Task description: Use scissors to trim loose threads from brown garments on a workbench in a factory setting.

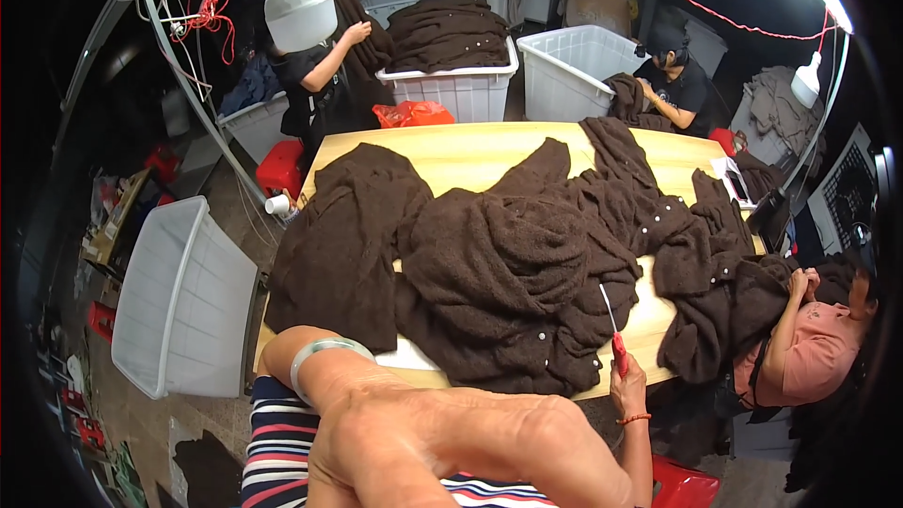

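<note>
My left hand (451, 428), a pale green bangle on its wrist, is raised very close to the camera. Its visible fingers are spread apart with nothing seen between them; the tips run out at the lower edge. At the table's near edge, my right hand (628, 388) wears an orange beaded bracelet and is closed round a red-handled tool with a thin silver blade (618, 350), which points up and away. That blade lies over the edge of a heaped dark brown knit garment (499, 254) with pale buttons. Left of this heap, another dark brown garment (353, 235) is spread out.
The wooden table (451, 146) bears more brown garments (701, 254). A person in pink (814, 348) handles brown cloth at the right; two people work beyond the table. Grey bins (183, 301) stand left and behind. A white lamp (299, 9) hangs at the upper left.
</note>
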### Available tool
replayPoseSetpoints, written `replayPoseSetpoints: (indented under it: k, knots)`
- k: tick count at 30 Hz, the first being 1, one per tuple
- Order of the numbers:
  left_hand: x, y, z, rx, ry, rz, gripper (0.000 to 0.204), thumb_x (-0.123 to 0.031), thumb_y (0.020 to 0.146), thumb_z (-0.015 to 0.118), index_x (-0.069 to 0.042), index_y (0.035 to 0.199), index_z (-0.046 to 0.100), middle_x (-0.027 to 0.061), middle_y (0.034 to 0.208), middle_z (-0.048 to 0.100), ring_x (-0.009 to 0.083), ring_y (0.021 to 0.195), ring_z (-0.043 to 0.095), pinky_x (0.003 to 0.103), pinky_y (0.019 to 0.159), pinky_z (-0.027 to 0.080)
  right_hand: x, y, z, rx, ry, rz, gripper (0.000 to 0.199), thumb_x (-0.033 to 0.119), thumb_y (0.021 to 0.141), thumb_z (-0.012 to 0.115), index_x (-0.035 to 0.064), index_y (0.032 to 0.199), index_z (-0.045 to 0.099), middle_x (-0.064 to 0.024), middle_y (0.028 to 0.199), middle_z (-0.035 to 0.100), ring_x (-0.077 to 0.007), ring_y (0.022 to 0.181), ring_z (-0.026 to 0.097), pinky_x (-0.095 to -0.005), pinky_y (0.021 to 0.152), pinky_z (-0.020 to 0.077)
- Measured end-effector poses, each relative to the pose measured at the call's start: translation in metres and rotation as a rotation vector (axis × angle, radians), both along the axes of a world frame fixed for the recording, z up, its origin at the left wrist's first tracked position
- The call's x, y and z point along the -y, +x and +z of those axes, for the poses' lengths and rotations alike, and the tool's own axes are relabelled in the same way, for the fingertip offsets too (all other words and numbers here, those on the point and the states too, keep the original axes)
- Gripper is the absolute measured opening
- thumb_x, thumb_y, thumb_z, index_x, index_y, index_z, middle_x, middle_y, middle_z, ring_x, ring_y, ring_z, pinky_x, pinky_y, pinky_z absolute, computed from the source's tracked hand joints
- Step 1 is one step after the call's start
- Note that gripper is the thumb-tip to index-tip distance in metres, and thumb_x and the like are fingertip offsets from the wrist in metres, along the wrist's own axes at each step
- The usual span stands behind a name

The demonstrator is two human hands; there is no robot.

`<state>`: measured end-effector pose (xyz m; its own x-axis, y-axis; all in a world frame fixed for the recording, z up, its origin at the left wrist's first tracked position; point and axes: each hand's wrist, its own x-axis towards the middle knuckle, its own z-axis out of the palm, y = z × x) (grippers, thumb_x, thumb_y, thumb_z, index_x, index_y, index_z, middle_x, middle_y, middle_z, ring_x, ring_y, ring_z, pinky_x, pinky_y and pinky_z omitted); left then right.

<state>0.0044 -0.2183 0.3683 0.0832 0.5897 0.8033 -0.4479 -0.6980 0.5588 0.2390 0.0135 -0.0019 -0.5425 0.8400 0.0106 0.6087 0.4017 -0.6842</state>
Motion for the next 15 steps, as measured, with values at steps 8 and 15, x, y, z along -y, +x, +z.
replayPoseSetpoints:
  k: [8, 15]
  knots:
    - [0.026, -0.006, 0.003, -0.074, 0.0, 0.153, 0.044, -0.046, 0.093, 0.059, -0.004, 0.092, 0.072, 0.0272, 0.101, 0.06, 0.0322, 0.08, 0.064, 0.038, 0.064, 0.055, -0.009, -0.04, 0.003, -0.019, -0.056, 0.082, 0.026, 0.007, 0.087, 0.059, 0.0051, 0.113, 0.061, -0.0222, 0.099, 0.064, -0.0408, 0.091, 0.063, -0.0442, 0.079, 0.0497]
    - [0.097, -0.008, -0.015, -0.189, 0.263, 0.986, 0.033, -0.044, 0.094, 0.058, -0.015, 0.101, 0.069, 0.0039, 0.109, 0.061, 0.023, 0.108, 0.052, 0.039, 0.093, 0.036, 0.0, -0.08, 0.001, -0.138, 0.091, 0.214, 0.029, 0.007, 0.084, 0.057, 0.0069, 0.113, 0.062, -0.0216, 0.095, 0.064, -0.0393, 0.09, 0.064, -0.0424, 0.078, 0.0507]
